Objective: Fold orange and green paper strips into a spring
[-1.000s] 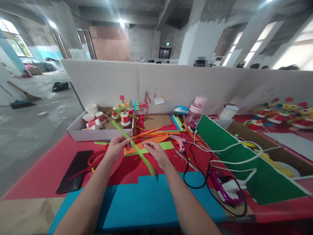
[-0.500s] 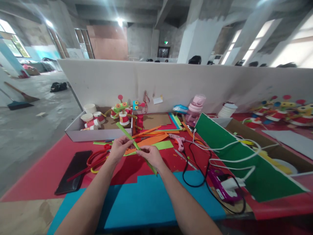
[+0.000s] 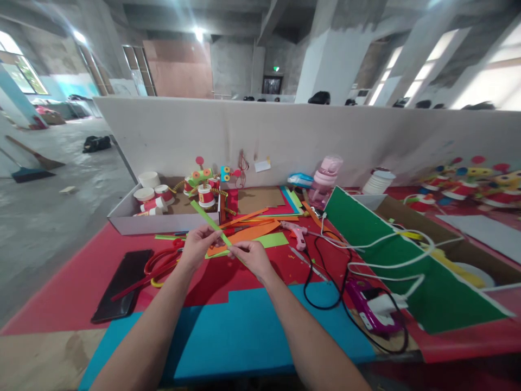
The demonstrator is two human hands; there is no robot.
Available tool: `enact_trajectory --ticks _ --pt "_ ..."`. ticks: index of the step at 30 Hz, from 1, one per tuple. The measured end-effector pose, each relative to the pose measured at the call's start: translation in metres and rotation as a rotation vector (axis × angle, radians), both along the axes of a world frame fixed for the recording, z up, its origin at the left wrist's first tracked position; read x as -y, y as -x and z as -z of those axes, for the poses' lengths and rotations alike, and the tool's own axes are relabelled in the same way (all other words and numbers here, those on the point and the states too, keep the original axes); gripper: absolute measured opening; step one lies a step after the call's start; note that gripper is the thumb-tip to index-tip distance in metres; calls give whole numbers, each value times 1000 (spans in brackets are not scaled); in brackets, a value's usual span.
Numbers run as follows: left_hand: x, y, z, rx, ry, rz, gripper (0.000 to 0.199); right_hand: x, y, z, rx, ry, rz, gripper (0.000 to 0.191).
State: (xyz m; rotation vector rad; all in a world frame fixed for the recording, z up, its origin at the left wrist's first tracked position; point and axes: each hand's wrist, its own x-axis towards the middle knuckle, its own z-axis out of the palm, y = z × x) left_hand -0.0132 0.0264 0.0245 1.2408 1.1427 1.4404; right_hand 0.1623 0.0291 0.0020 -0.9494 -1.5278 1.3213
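Note:
A narrow green paper strip (image 3: 206, 217) slants between my hands above the table. My left hand (image 3: 200, 245) pinches it near the middle. My right hand (image 3: 251, 256) grips it a little lower, between thumb and fingers, and hides part of its lower end. Behind and below the hands lie orange paper pieces (image 3: 254, 232) and a light green paper sheet (image 3: 273, 240). To the right of them rests a pink hot glue gun (image 3: 296, 233). Red-handled scissors (image 3: 157, 262) lie left of my left hand.
A black phone (image 3: 122, 288) lies at left. Behind it a white box (image 3: 163, 224) holds paper cups and a paper-cup figure (image 3: 206, 196). At right stand a green-sided box (image 3: 391, 266) and a purple power strip (image 3: 372, 309) with tangled cables. Blue paper (image 3: 244, 336) covers the front edge.
The strip's upper end has shifted slightly left and up, and its lower end, previously showing below my right hand, is now mostly hidden. Both hands keep their hold.

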Motion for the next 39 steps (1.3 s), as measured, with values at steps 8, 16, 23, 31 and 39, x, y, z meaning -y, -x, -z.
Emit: enact_trajectory --ticks 8,16,23,31,39 --pt "2 -1 -4 110 70 60 28 0 -4 -3 31 -59 6 27" --pt "2 -8 2 25 43 64 28 -1 0 0 -82 8 -33 24" --pt "5 -14 2 -2 14 70 28 -3 3 4 -192 59 16 25" --pt "4 -15 1 75 20 -26 30 -7 0 9 -146 142 10 31" --pt "4 -10 3 -96 119 219 29 -7 -3 5 -163 137 0 28"
